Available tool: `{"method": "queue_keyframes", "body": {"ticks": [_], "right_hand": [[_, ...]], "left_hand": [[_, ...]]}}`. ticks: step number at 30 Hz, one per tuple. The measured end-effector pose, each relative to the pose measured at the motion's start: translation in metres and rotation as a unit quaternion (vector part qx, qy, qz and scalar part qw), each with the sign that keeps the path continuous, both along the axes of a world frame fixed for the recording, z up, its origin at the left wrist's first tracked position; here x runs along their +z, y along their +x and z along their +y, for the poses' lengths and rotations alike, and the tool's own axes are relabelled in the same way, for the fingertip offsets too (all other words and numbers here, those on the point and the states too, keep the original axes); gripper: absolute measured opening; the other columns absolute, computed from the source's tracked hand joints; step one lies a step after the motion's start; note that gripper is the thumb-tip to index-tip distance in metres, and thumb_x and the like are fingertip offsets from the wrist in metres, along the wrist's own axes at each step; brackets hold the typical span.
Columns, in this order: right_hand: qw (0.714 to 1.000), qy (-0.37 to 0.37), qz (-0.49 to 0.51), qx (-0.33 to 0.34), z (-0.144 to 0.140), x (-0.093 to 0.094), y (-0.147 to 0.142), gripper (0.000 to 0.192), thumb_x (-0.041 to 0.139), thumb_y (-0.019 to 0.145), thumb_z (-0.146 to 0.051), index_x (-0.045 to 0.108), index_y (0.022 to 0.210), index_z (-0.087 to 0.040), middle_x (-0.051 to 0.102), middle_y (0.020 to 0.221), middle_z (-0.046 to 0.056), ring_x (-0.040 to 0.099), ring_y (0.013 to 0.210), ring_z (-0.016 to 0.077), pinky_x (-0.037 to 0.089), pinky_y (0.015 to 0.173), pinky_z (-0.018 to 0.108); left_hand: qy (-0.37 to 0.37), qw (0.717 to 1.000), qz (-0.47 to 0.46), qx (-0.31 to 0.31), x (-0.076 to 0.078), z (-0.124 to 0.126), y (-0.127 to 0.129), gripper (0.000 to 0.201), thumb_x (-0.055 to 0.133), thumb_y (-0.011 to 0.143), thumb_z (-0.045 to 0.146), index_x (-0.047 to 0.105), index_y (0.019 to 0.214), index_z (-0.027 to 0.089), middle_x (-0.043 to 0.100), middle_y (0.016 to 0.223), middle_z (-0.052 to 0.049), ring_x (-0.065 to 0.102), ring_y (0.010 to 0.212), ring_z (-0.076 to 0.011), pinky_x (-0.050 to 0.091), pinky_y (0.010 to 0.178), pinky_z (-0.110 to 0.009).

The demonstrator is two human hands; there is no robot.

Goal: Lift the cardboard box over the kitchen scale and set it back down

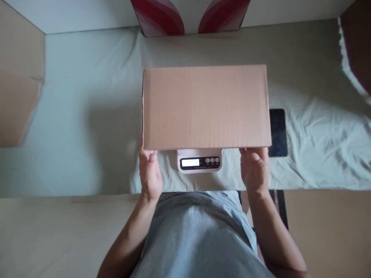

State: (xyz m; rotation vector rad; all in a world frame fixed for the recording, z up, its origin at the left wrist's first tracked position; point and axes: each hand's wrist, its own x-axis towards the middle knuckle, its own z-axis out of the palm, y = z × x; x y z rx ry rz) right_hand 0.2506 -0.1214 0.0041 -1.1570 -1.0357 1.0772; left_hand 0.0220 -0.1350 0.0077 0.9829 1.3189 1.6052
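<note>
A closed brown cardboard box point(205, 108) is in the middle of the view, over a white digital scale point(199, 171). My left hand point(150, 173) grips the box at its near left corner, and my right hand point(255, 168) grips it near the right corner. Both thumbs show at the near edge, while the other fingers are mostly hidden by the box. The scale's lit display and several round buttons face me; its platform is covered by the box. Whether the box touches the platform, I cannot tell.
A dark phone-like slab point(278, 133) lies right of the box on the pale green cloth point(66, 116) covering the table. Cardboard point(20, 77) stands at the left edge. A red-and-white panel point(162, 17) is at the back, and a dark brown object point(356, 46) at the far right.
</note>
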Motion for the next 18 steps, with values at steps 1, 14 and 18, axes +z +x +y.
{"method": "queue_keyframes", "body": {"ticks": [1, 14, 18], "right_hand": [[1.000, -0.005, 0.001, 0.001, -0.001, -0.002, 0.001, 0.040, 0.056, 0.077, -0.047, 0.060, 0.114, -0.031, 0.064, 0.127, 0.004, 0.050, 0.132, 0.0270, 0.042, 0.107, 0.051], [0.988, 0.017, -0.142, -0.066, -0.007, -0.009, 0.004, 0.035, 0.058, 0.075, -0.051, 0.063, 0.101, -0.027, 0.059, 0.091, 0.003, 0.056, 0.085, 0.0214, 0.046, 0.089, 0.044], [0.988, 0.022, -0.142, -0.062, 0.002, 0.002, 0.000, 0.035, 0.056, 0.076, -0.054, 0.062, 0.100, -0.028, 0.059, 0.094, 0.004, 0.055, 0.087, 0.0231, 0.048, 0.089, 0.044]], "left_hand": [[-0.008, 1.000, 0.007, -0.002, -0.002, -0.002, -0.002, 0.021, 0.047, 0.089, 0.038, 0.062, 0.101, 0.032, 0.063, 0.120, -0.001, 0.050, 0.128, -0.0194, 0.036, 0.114, -0.038], [-0.032, 0.987, 0.154, 0.004, 0.010, -0.012, -0.001, 0.049, 0.063, 0.086, 0.029, 0.051, 0.133, 0.038, 0.053, 0.141, -0.003, 0.051, 0.127, -0.0207, 0.043, 0.107, -0.038], [-0.021, 0.989, 0.146, -0.005, 0.019, -0.004, 0.006, 0.050, 0.063, 0.085, 0.030, 0.050, 0.133, 0.039, 0.052, 0.142, -0.002, 0.050, 0.129, -0.0220, 0.039, 0.111, -0.041]]}}
